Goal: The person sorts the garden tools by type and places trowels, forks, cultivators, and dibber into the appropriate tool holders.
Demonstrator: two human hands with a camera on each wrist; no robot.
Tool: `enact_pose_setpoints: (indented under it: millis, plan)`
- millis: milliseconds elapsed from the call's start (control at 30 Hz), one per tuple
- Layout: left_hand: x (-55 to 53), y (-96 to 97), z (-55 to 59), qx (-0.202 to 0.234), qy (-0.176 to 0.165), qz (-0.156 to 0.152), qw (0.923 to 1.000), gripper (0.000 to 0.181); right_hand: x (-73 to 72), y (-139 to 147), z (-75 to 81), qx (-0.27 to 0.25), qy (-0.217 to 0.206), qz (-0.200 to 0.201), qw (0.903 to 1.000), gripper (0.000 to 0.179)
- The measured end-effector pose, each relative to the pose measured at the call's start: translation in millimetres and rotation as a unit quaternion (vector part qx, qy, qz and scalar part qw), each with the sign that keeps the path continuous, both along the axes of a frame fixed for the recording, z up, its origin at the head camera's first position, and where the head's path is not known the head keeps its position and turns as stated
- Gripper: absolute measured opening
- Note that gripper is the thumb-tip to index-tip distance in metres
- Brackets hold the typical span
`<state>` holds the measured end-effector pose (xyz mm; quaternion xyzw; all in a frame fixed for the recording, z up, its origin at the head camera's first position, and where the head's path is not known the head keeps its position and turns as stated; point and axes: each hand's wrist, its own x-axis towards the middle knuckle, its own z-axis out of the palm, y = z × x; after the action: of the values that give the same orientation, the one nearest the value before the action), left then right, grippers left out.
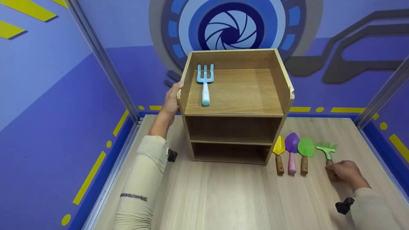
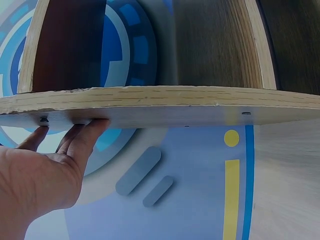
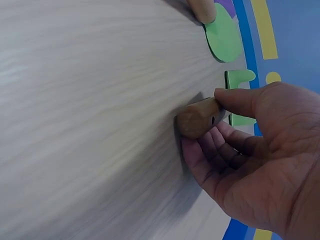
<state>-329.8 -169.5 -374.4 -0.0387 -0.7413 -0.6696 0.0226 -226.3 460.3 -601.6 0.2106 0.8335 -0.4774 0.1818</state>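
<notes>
A small wooden shelf unit (image 1: 233,141) stands upright on the table. My left hand (image 1: 172,99) touches its left outer side near the top; in the left wrist view the left fingers (image 2: 89,140) lie fairly straight against that side panel (image 2: 165,112). A light-blue hand fork (image 1: 205,83) lies on the top shelf, tines toward the back. At the right, my right hand (image 1: 346,172) grips the wooden handle (image 3: 197,118) of a small green rake (image 1: 327,149) between thumb and fingers. The rake's head points away from me, low at the table surface.
Between shelf and rake lie a yellow trowel (image 1: 279,156), a purple trowel with a pink handle (image 1: 292,150) and a green trowel with a wooden handle (image 1: 305,150), side by side. Blue-purple panels (image 1: 134,70) rise behind and beside the table (image 1: 217,198).
</notes>
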Motion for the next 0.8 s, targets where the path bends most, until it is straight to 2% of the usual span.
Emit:
enact_pose_setpoints:
  millis: [133,300,400,700,800]
  plan:
    - [-0.6,0.5,0.1,-0.001,0.001,0.000,1.0000,0.073,1.9,0.5,-0.9,-0.007,-0.008,0.010,0.9999,0.036]
    - [0.5,0.3,0.6,0.000,0.003,0.001,1.0000,0.074,4.9,1.0,-0.3,-0.005,0.002,0.034,0.9994,0.049]
    - [1.8,0.0,1.2,-0.001,0.000,-0.001,1.0000,0.074,6.5,1.0,-0.1,0.001,0.008,0.034,0.9994,0.052]
    - [1.3,1.7,0.8,0.002,-0.003,-0.003,1.0000,0.071,9.4,4.1,-2.0,0.006,0.032,0.021,0.9992,0.038]
    - [0.9,2.0,1.6,0.004,0.001,0.000,1.0000,0.071,7.9,6.4,-0.5,-0.031,0.029,0.020,0.9989,0.032]
